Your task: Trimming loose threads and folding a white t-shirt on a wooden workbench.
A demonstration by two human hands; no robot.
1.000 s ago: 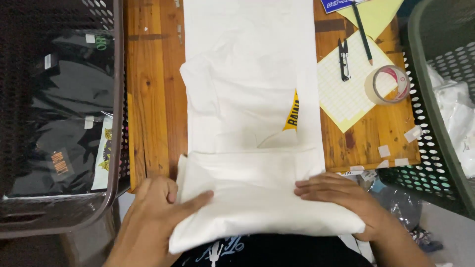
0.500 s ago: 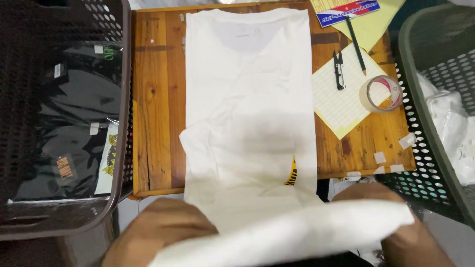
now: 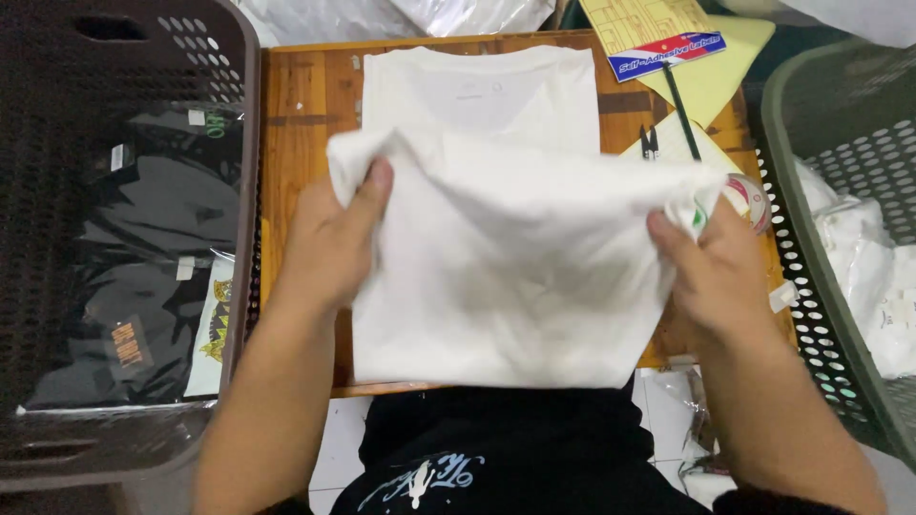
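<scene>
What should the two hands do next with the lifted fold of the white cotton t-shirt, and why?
Probably carry the fold forward and lay it down toward the collar end. The left hand and right hand each pinch a corner of the white cotton t-shirt, the raised fold hangs above the wooden table, and the flat collar end beyond lies uncovered.

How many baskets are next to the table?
2. A brown basket stands left of the wooden table, holding bagged black shirts. A green basket stands on the right, holding bagged white things. More may be out of view.
</scene>
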